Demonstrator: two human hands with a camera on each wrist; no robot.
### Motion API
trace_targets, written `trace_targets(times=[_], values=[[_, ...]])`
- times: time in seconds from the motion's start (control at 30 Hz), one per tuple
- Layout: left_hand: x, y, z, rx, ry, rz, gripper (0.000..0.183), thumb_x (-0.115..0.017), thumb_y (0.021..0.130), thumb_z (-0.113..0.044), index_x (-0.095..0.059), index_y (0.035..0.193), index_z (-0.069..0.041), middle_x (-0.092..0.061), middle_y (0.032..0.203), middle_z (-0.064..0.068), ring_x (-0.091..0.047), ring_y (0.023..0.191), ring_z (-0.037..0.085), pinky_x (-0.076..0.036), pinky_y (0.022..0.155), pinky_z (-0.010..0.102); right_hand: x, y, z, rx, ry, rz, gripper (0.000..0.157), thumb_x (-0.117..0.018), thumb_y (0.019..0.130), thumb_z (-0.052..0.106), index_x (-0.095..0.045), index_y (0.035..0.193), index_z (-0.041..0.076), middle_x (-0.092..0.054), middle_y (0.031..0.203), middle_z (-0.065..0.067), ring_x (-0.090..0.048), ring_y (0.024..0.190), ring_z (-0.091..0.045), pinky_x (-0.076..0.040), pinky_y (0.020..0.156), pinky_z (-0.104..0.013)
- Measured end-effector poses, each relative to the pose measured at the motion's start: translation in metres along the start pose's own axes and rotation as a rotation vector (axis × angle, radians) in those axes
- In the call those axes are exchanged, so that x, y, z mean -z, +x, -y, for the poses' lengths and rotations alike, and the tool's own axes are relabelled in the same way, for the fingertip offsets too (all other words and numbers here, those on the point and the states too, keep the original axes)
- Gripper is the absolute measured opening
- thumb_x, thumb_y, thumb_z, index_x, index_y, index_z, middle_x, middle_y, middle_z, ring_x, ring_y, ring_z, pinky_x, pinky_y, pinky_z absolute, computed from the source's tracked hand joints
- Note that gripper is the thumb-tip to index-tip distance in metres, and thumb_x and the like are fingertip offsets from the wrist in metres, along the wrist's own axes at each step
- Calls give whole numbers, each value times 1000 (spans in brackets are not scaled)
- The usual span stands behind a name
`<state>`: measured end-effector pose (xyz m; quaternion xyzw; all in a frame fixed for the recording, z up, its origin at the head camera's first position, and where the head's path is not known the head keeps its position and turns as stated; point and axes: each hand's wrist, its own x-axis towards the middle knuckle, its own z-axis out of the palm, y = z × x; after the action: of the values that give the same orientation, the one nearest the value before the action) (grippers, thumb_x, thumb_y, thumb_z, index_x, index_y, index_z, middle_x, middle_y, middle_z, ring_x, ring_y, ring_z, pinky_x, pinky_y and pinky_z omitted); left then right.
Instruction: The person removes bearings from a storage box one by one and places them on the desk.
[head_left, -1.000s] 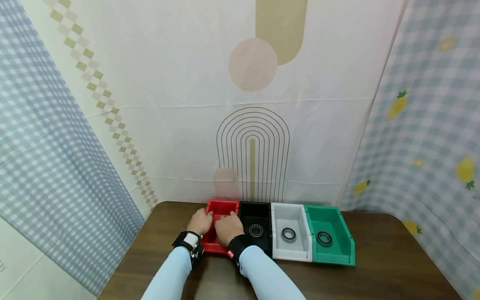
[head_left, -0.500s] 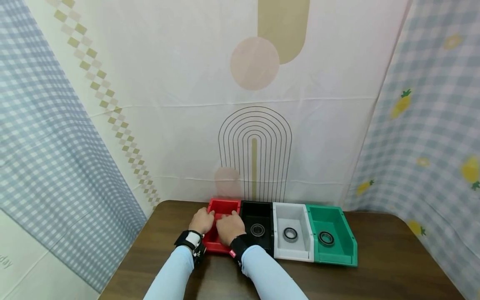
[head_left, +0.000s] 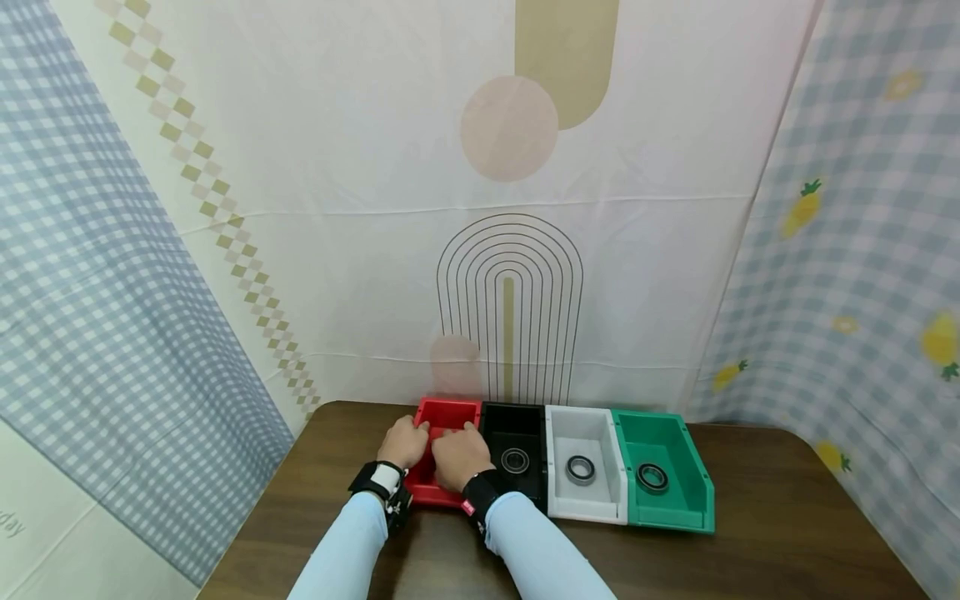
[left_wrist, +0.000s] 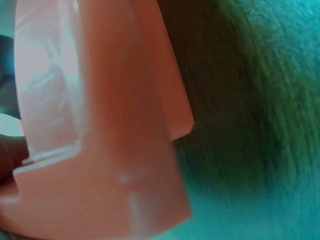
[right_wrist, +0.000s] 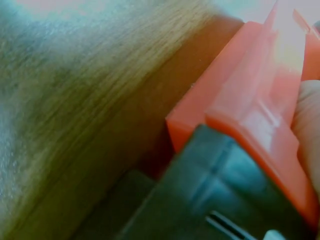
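Observation:
A red plastic storage bin (head_left: pixel 431 495) stands at the left end of a row of bins. My left hand (head_left: pixel 402 442) grips its left side wall, the thumb over the rim. On the side next to the black bin (head_left: pixel 514 422), my right hand (head_left: pixel 461 458) holds the red bin's right wall, its thumb reaching inward. The left wrist view is filled by the red bin's wall (left_wrist: pixel 115 160), a finger (left_wrist: pixel 7 156) at its edge. In the right wrist view, red wall (right_wrist: pixel 260 115) and black wall (right_wrist: pixel 210 175) meet, with a finger (right_wrist: pixel 309 120) against the red.
Ring-shaped bearings lie in the other bins: one bearing (head_left: pixel 515 471) in the black, another bearing (head_left: pixel 580 481) in the white bin (head_left: pixel 585 508), a dark bearing (head_left: pixel 652 488) in the green bin (head_left: pixel 693 500). Behind the brown table (head_left: pixel 780 517) hangs a patterned cloth (head_left: pixel 375 292).
The head view has shifted slightly since the first frame. Both hands stay on the red bin, and the bins keep their places.

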<state>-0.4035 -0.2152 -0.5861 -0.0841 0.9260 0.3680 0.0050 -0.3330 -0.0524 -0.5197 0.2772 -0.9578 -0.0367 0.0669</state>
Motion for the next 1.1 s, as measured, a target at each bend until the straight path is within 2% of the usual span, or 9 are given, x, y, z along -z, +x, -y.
trace_targets(times=[0.03,0.07,0.2,0.4,0.5,0.63,0.73,0.9,1.1], values=[[0,-1,0,-2,1,5,34,-54,108,-36,-66,105,-3,-64,83,12,-62,74,26,-49,60,38,0,0,0,1,12,-9,13,-79,89,33,-79,91,19,-82,103,2,-71,95,-16,-50,95,-39],[-5,8,7,6,5,7,35,-54,108,-37,-66,105,-5,-63,83,11,-61,74,25,-48,60,37,-1,-1,0,2,21,-19,15,-79,89,33,-79,91,19,-82,102,2,-71,94,-16,-50,93,-38],[-2,6,5,12,-1,8,35,-54,108,-39,-66,105,-5,-63,84,10,-62,76,25,-49,62,36,-2,0,-1,1,44,-56,24,-80,90,38,-79,101,16,-81,104,-2,-70,95,-19,-53,90,-37],[-6,12,14,-36,-40,-43,34,-56,106,-33,-66,96,-3,-64,80,11,-61,72,25,-47,61,33,-6,-2,-3,16,105,-111,27,-76,89,36,-77,108,17,-77,106,-4,-69,101,-22,-56,96,-39],[-8,15,17,-34,-68,-33,34,-57,106,-34,-65,95,-3,-64,81,11,-61,72,26,-46,61,32,-9,-3,-5,21,150,-129,28,-75,90,37,-78,110,18,-76,109,-3,-69,105,-22,-56,101,-41],[-10,19,18,-34,-85,-21,34,-58,105,-35,-65,95,-3,-65,84,12,-61,74,26,-46,62,33,-10,-5,-10,20,207,-162,36,-74,91,40,-79,120,19,-77,115,-2,-70,110,-22,-55,108,-43],[-10,19,14,-38,-75,-38,35,-60,105,-35,-66,94,-3,-66,83,11,-61,73,25,-47,62,34,-8,-6,-13,25,236,-203,41,-73,89,42,-79,123,20,-76,110,0,-70,105,-20,-56,104,-41],[-1,3,-5,-25,-97,-18,35,-58,106,-35,-66,98,-2,-65,83,11,-59,73,24,-47,62,35,-5,-12,-17,33,284,-252,40,-74,85,40,-80,120,22,-70,96,4,-63,90,-14,-56,89,-36],[18,-36,-28,-33,-147,5,32,-56,108,-27,-63,98,2,-62,82,14,-57,72,26,-45,62,34,-7,-26,-16,72,426,-263,40,-71,86,35,-79,122,22,-61,90,8,-52,82,-8,-47,77,-26]])
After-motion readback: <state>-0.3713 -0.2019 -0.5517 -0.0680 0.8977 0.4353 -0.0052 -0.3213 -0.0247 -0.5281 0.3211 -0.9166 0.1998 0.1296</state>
